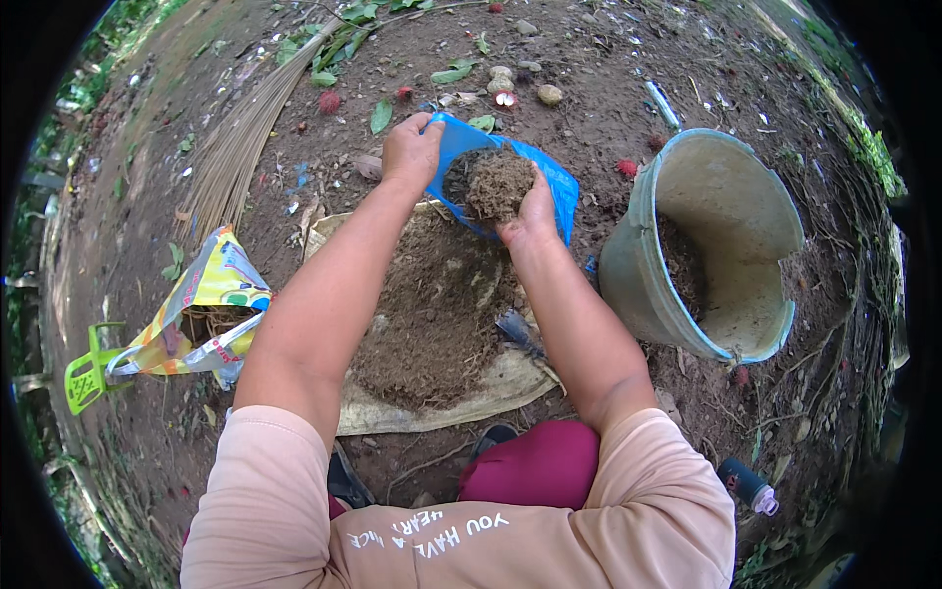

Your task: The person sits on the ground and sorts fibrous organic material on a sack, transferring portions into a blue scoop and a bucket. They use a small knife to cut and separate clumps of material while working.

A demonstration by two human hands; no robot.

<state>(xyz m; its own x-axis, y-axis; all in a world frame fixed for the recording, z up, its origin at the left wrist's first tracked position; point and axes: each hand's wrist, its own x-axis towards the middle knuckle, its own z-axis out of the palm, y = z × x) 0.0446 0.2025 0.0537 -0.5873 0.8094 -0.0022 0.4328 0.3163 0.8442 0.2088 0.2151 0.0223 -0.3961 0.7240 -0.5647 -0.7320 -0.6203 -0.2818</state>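
My left hand pinches the upper left rim of a blue plastic bag and holds its mouth open. In my right hand is a clump of loose brown soil mixed with fibre, cupped at the bag's mouth. How much lies inside the bag is partly hidden by this handful. Below my hands a heap of dark soil spreads over a pale woven sack. A dark tool-like piece, partly hidden by my right forearm, lies at the heap's right side.
To the right, a broken-rimmed plastic bucket leans over with soil inside. A printed plastic bag with a green handle sits at left. Beyond are a stick broom, stones and rambutan fruit. A dark bottle lies lower right.
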